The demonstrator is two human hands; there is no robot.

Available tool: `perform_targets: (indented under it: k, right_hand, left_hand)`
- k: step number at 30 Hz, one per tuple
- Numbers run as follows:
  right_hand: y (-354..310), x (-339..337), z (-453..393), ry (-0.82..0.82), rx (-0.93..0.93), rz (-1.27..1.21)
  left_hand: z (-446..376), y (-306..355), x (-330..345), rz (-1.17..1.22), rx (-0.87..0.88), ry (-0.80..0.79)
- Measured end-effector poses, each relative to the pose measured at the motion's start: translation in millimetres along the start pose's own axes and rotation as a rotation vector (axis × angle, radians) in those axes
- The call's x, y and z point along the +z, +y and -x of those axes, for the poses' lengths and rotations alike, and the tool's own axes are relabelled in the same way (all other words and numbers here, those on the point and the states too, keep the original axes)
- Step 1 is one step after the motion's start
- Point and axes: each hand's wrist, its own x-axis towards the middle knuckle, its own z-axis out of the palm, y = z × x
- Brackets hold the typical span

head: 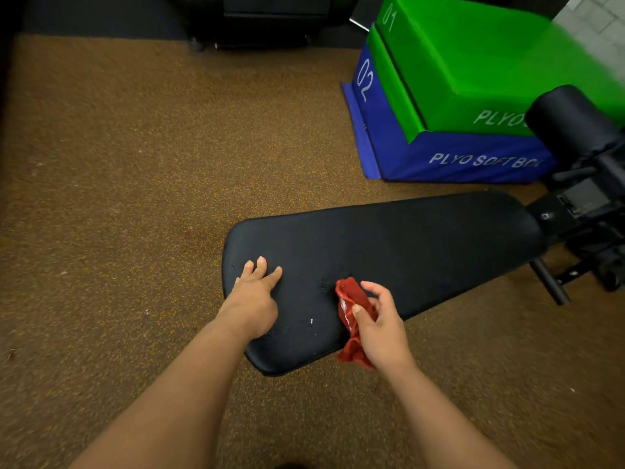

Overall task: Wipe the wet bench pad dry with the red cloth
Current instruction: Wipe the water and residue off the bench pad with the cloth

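The bench pad (389, 245) lies low over the speckled brown floor (135, 184), its broad rounded end near the person and its narrow end running far and to the right into the black bench frame (581, 211). The left hand (253, 299) rests flat on the near left part of the pad, fingers spread and holding nothing, in what looks like a bracing hold. The right hand (382, 326) has its fingers and thumb closed around the red cloth (351, 313), which is bunched into a wad; the upper end of the wad is at or just above the pad near its near edge, and whether it presses on the surface cannot be told, while the lower end hangs off past that edge. A few small pale specks, probably droplets, show on the pad between the two hands and just left of the cloth, so that patch seems not yet dry. The long stretch toward the far right looks matt and even, but wetness on black vinyl is hard to read here. My judgement is that the wiping is at an early or middle stage: the near end wants passes now, and the rest should be checked. Green and blue plyo boxes (456, 106) stand well apart at the far right.
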Motion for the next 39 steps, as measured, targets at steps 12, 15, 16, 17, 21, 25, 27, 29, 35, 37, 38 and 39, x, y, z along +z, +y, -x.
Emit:
perform_targets:
  k: [12,15,16,17,21,25,27,29,35,37,38,39]
  right_hand:
    - [3.7,8.2,2.2,0.141,-0.223,0.640]
    - [7.0,13.4,1.8,0.178,-0.238,0.652]
    - [7.6,15.3,0.7,0.193,-0.254,0.640]
    - [8.0,16.8,-0.5,0.203,-0.268,0.622]
    - [6.6,12.8,-7.8,0.115,-0.292,0.450]
    - [-3.3,-17.4,-32.9,0.213,-0.354,0.327]
    - [-9.5,-38.3,-57.3,0.302,-0.332,0.353]
    - [-14.2,-56.6,-82.2,0.341,-0.298,0.415]
    - [-13.5,-66.9,-114.0,0.269,-0.123,0.555]
    - [-13.3,-60.0,-109.1,0.285,-0.114,0.539]
    - [-13.0,-56.7,-105.5,0.284,-0.121,0.533]
    - [-12.4,-53.9,-101.2,0.274,-0.133,0.534]
  left_hand:
    - [0.5,-0.4,-1.7,0.020,-0.001,-0.012]
    - [0.3,-0.8,-1.7,0.021,0.002,-0.008]
    - [0.2,-1.1,-1.6,0.021,0.003,-0.007]
    - [0.2,-1.3,-1.5,0.021,0.005,-0.007]
    - [0.5,-2.6,-1.2,0.027,0.006,-0.008]
    - [-1.9,-3.4,-0.4,0.029,0.009,0.000]
    - [-2.4,-4.2,1.2,0.022,0.016,0.005]
    - [-2.4,-5.5,3.2,0.015,0.024,0.013]
    - [-3.0,-7.7,4.3,0.017,0.036,0.016]
    - [-2.8,-8.6,4.1,0.024,0.040,0.015]
    - [-3.0,-9.1,4.0,0.028,0.042,0.017]
    - [-3.0,-9.4,3.8,0.032,0.042,0.017]
